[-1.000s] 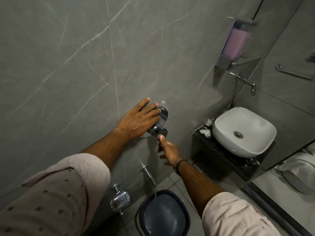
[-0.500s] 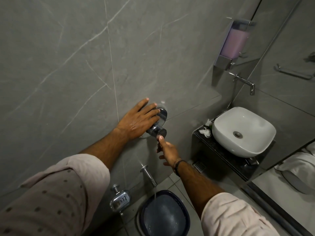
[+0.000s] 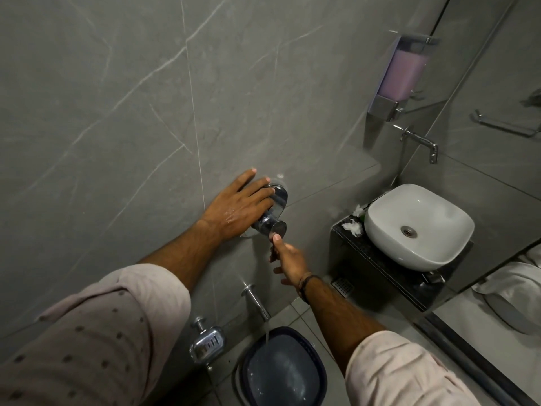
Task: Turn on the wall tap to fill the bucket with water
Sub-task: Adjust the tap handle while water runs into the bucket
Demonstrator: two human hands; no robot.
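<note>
1. Change since the earlier frames: water now runs as a fuller stream from the spout (image 3: 255,301) into the bucket (image 3: 283,373), where only a thin trickle showed; both hands sit almost where they were.
2. Wall tap control (image 3: 270,213): chrome round plate on the grey tiled wall with a stubby knob projecting, directly above the spout. Judged rigid, smooth and likely slippery when wet; best taken around the knob's rim, turned rather than pulled.
3. Bucket: dark blue, on the floor against the wall, under the spout, holding shallow water. Judged light plastic now, heavier as it fills.
4. Left hand (image 3: 238,208): flat, fingers spread and extended, lying over the plate and the knob's upper side; its grip is wide, nothing enclosed. Skin looks wet.
5. Right hand (image 3: 288,256): below the knob, thumb tip touching the knob's lower edge, other fingers loosely curled; whether the grip closes on anything cannot be told.
6. Chrome soap dish (image 3: 207,344): on the wall, left of the bucket.
7. White basin (image 3: 415,224): on a dark bench (image 3: 377,271), right of the tap, with its own faucet (image 3: 421,142) and a soap dispenser (image 3: 402,77) above.
</note>
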